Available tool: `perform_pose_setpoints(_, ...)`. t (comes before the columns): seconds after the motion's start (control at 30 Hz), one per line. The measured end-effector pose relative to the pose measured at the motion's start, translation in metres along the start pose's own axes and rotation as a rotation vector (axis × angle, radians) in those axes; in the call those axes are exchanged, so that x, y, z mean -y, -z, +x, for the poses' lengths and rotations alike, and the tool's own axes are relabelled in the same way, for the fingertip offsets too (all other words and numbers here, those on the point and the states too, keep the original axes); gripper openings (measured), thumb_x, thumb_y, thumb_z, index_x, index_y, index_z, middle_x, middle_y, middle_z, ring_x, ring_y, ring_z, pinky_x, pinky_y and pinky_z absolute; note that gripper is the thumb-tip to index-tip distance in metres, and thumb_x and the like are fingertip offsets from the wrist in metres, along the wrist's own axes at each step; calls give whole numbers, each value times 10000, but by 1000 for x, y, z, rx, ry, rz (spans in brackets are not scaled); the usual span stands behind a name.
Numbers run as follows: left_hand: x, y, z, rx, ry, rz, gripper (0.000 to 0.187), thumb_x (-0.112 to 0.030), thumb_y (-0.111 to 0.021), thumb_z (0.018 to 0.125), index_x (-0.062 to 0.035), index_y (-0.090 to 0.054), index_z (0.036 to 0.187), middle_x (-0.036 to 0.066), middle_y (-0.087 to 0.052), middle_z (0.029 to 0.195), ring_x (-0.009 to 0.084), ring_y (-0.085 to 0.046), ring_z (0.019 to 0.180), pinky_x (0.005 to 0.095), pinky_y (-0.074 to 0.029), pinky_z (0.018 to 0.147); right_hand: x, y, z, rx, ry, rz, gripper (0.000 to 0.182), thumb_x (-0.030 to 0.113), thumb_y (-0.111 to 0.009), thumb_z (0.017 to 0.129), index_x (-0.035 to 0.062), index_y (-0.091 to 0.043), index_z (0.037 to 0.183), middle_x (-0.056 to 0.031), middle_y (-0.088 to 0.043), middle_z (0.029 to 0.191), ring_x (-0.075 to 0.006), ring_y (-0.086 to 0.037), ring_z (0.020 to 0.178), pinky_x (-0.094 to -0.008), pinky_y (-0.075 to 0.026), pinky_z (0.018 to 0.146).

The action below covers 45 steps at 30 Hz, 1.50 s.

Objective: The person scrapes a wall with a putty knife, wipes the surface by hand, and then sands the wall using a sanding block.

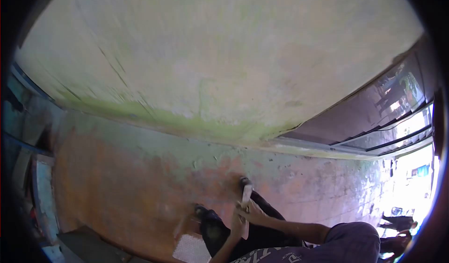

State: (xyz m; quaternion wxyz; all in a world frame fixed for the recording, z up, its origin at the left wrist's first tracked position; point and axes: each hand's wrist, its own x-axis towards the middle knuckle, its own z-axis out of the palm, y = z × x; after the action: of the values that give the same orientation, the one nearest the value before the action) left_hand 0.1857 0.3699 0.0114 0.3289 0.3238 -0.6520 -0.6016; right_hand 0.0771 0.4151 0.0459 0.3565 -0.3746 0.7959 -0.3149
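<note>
A pale, narrow, flat strip (247, 193) stands out between my two hands, in front of my dark trousers. Its exact kind is too small to make out. My left hand (237, 223) is closed around its lower part. My right hand (255, 215) grips it from the other side, fingers crossing over the strip near its middle. The lower end shows just below the hands. Fingers of both hands partly cover each other.
A worn wall (224, 66) with greenish patches rises ahead. Below lies a reddish-green floor (131, 179). A louvred window (365, 118) is at right, a whitish textured piece (191, 249) near my leg, a dark grey box-like object (89, 246) at lower left.
</note>
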Motion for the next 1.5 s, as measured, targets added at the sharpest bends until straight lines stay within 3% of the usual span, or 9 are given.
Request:
perform_pose_setpoints(0.13,-90,65,-25,200,383,60,229,-91,-685,887,4,-619,1085,199,-637,941,285,-650,885,360,-509,848,47,10,-39,-204,8,199,291,231,-660,960,30,-521,1118,-131,-621,769,-234,-644,650,-393,-511,606)
perform_pose_setpoints(0.33,-97,122,-27,-196,272,202,251,-58,-708,856,-18,-620,1088,139,-655,1022,258,-643,954,361,-503,901,84,115,8,-556,70,59,413,219,-626,952,56,-514,1314,-136,-634,753,-203,-596,639,-374,-450,567)
perform_pose_setpoints(0.4,-103,123,-25,-442,209,14,331,-41,-706,857,-15,-578,1162,130,-642,1057,245,-632,976,361,-504,907,152,182,12,-766,61,195,364,151,-634,922,48,-571,1266,-145,-628,804,-191,-594,700,-361,-453,608)
perform_pose_setpoints(0.47,-109,123,-29,-632,286,-200,420,-61,-667,899,-18,-494,1279,143,-617,1086,254,-621,1004,377,-517,908,195,251,18,-786,111,83,446,90,-637,886,77,-556,1324,-226,-627,865,-399,-661,788,-427,-492,653)
perform_pose_setpoints(0.53,-116,130,-24,-420,368,-801,384,-92,-637,925,-40,-508,1283,124,-621,1082,254,-628,997,398,-536,869,213,303,35,-926,505,-169,473,70,-641,862,114,-566,1327,-187,-616,845,-387,-649,758,-445,-498,633)
perform_pose_setpoints(0.67,-115,127,-13,-335,529,-1133,332,-143,-585,960,-84,-526,1281,79,-634,1093,258,-648,955,432,-561,765,255,361,67,-845,397,-306,474,83,-630,870,215,-587,1324,-134,-629,899,-370,-649,745,-473,-510,629)
perform_pose_setpoints(1.07,-220,50,-28,-756,479,-1220,178,-149,-613,901,-102,-627,1073,66,-688,1032,259,-671,943,452,-558,827,221,322,132,-658,504,-194,532,12,-619,846,200,-586,1343,-183,-613,826,-383,-650,700,-496,-521,609)
perform_pose_setpoints(1.3,-155,38,-87,-889,235,-1081,270,-156,-597,894,-65,-601,1148,91,-675,1119,247,-661,1043,381,-530,938,301,276,212,-505,628,-152,536,-56,-610,788,129,-615,1290,-255,-669,949,-442,-648,864,-508,-511,748)
perform_pose_setpoints(1.5,-194,48,-123,-1142,131,-996,269,-153,-580,908,-52,-596,1157,77,-671,1122,223,-648,1080,365,-524,958,215,263,170,-590,608,-5,540,-12,-644,782,129,-617,1303,-259,-667,939,-396,-666,812,-445,-520,738)
